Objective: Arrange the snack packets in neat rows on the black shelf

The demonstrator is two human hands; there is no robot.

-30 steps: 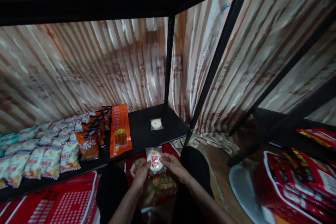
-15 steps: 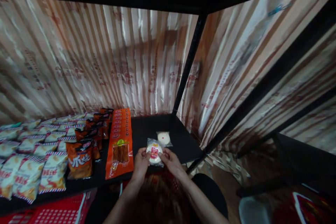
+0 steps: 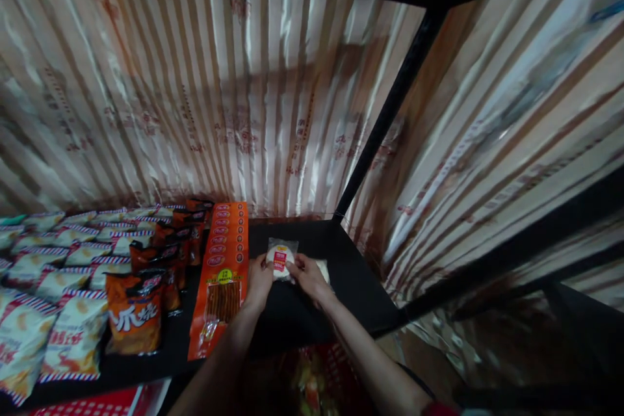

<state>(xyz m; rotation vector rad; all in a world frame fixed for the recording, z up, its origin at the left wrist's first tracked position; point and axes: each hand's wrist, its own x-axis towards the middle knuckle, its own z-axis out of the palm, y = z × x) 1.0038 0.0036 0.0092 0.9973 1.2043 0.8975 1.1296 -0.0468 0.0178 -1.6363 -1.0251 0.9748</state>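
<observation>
A round white packaged item with a red label [image 3: 280, 261] is held between my two hands above the black shelf [image 3: 292, 331]. My left hand [image 3: 260, 279] pinches its left edge. My right hand [image 3: 308, 278] grips its right edge, fingers closed on the clear wrapper. A second white round packet [image 3: 322, 268] lies on the shelf, partly hidden behind my right hand. Left of my left hand lies a long orange package of brown sticks [image 3: 223, 299].
Rows of white snack bags [image 3: 75, 331] and orange-and-black bags [image 3: 136, 312] fill the shelf's left part. A black post [image 3: 390, 117] rises at the back corner. A red basket [image 3: 92, 403] is at the lower left. Striped sheeting [image 3: 273, 110] hangs behind.
Both hands have moved slightly up and farther over the shelf with the labelled packet. The second packet is now partly covered by my right hand. The view has shifted.
</observation>
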